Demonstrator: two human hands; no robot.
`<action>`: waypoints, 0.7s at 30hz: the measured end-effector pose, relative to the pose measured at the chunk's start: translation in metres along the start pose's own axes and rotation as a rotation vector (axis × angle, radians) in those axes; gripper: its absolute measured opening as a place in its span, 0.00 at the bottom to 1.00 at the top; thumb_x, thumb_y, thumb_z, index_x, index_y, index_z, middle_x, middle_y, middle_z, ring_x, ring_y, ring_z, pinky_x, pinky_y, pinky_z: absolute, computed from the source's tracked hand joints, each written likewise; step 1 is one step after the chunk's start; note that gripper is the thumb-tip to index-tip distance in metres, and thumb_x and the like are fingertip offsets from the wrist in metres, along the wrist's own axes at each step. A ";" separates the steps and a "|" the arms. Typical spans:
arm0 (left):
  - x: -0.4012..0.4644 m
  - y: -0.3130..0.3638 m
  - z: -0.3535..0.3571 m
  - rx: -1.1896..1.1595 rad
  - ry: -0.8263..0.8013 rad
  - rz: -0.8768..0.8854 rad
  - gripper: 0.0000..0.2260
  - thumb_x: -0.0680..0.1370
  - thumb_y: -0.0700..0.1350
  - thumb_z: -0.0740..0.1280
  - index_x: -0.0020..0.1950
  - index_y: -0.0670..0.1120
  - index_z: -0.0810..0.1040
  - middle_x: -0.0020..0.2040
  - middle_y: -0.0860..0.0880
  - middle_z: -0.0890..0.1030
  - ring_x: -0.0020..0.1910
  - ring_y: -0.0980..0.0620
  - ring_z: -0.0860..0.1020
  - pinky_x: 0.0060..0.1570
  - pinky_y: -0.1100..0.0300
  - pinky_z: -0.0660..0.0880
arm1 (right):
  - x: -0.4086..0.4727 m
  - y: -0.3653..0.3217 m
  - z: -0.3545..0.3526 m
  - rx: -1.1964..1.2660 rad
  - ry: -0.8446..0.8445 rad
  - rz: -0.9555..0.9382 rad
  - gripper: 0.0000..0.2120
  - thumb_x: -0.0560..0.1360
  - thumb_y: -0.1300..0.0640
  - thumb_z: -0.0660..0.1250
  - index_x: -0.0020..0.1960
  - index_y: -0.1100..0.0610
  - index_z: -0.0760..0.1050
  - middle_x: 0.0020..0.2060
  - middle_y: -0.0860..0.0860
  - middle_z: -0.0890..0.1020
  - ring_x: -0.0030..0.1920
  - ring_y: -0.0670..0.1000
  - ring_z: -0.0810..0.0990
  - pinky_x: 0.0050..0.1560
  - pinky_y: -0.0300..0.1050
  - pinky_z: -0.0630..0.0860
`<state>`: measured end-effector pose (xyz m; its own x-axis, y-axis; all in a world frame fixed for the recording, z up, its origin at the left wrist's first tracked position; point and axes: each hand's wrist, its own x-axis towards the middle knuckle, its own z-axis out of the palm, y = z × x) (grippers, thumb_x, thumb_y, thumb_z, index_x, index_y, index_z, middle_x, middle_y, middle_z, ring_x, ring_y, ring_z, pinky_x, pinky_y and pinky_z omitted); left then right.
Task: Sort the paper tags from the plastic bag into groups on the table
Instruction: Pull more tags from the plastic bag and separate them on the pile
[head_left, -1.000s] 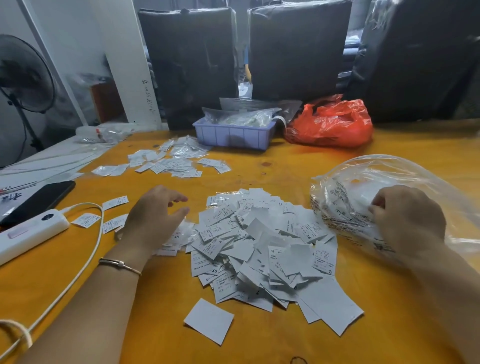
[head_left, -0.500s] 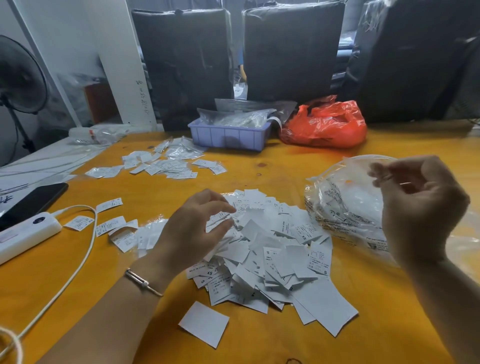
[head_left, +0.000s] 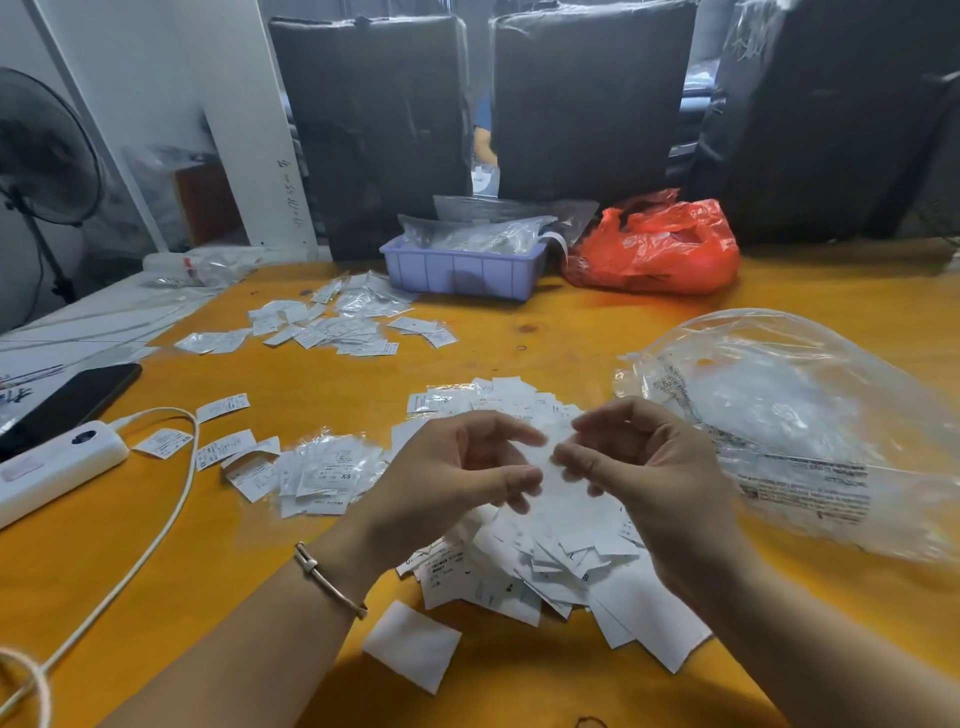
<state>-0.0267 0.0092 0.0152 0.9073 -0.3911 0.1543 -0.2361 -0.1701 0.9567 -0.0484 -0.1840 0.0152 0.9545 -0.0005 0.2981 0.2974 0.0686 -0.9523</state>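
A heap of white paper tags (head_left: 550, 571) lies on the orange table (head_left: 571, 338) right below my hands. The clear plastic bag (head_left: 810, 415) lies to its right, crumpled and mostly see-through. My left hand (head_left: 457, 478) and my right hand (head_left: 654, 467) hover together above the heap, fingertips almost touching, and pinch a blurred white tag (head_left: 551, 465) between them. A small group of tags in clear sleeves, one marked XS (head_left: 327, 473), sits left of the heap. Another spread group (head_left: 332, 327) lies farther back. A few single tags (head_left: 223, 408) lie near the cable.
A lilac tray (head_left: 462, 270) with plastic packets and a red plastic bag (head_left: 654, 249) stand at the table's back. At the left lie a white power strip (head_left: 52, 467) with its cable and a black phone (head_left: 72, 400). One blank paper square (head_left: 413, 644) lies near the front edge.
My left hand rose from the heap. My right hand left the plastic bag and swung left. Both now meet over the heap.
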 end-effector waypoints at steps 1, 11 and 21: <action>0.000 0.000 0.000 -0.015 0.005 0.001 0.11 0.74 0.39 0.74 0.56 0.44 0.81 0.40 0.44 0.85 0.38 0.49 0.83 0.41 0.61 0.78 | 0.001 -0.001 -0.001 0.009 -0.009 0.018 0.17 0.62 0.58 0.76 0.48 0.62 0.77 0.36 0.56 0.85 0.35 0.53 0.83 0.32 0.39 0.77; 0.000 -0.001 -0.007 0.010 0.044 0.005 0.04 0.77 0.38 0.70 0.50 0.42 0.83 0.38 0.43 0.85 0.35 0.49 0.83 0.37 0.61 0.79 | 0.006 -0.002 -0.009 0.038 -0.005 0.068 0.15 0.62 0.62 0.76 0.48 0.61 0.79 0.35 0.56 0.85 0.33 0.50 0.82 0.31 0.36 0.74; -0.001 -0.001 -0.005 0.082 0.069 -0.010 0.04 0.79 0.38 0.68 0.46 0.41 0.83 0.36 0.44 0.85 0.33 0.47 0.83 0.34 0.62 0.78 | 0.013 0.001 -0.017 -0.067 0.046 -0.039 0.09 0.69 0.69 0.73 0.46 0.60 0.79 0.33 0.54 0.84 0.33 0.47 0.80 0.34 0.34 0.75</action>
<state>-0.0258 0.0140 0.0155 0.9311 -0.3258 0.1640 -0.2517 -0.2485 0.9353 -0.0356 -0.2014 0.0173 0.9417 -0.0473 0.3332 0.3336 0.0008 -0.9427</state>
